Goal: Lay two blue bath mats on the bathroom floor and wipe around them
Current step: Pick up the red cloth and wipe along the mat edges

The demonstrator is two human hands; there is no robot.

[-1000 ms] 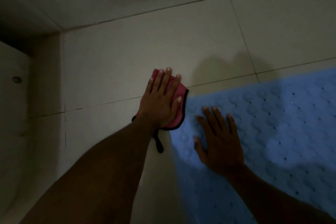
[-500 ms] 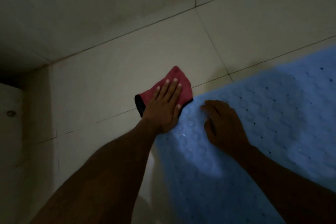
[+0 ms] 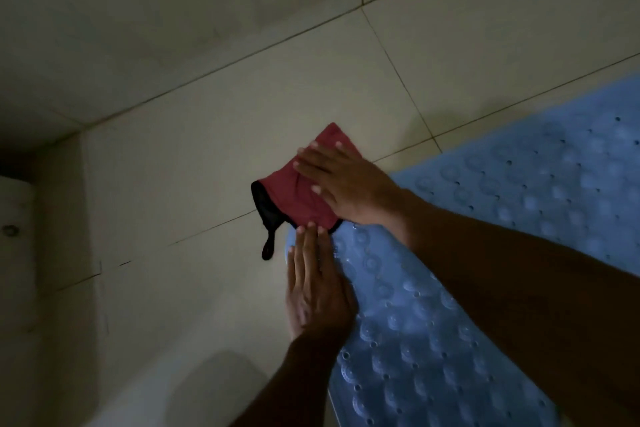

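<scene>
Tiled floor: one blue mat under flat left hand, one red cloth seemingly under flat right hand.

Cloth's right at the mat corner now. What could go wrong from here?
1. The red cloth under the right hand abuts the blue mat corner; a wipe toward it could snag and lift the edge, though the left hand presses there.
2. The cloth's black loop hangs loose and could slip beneath the mat.

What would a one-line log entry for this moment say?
step: wiping floor | right hand: flat on red cloth | left hand: flat on blue mat corner
</scene>
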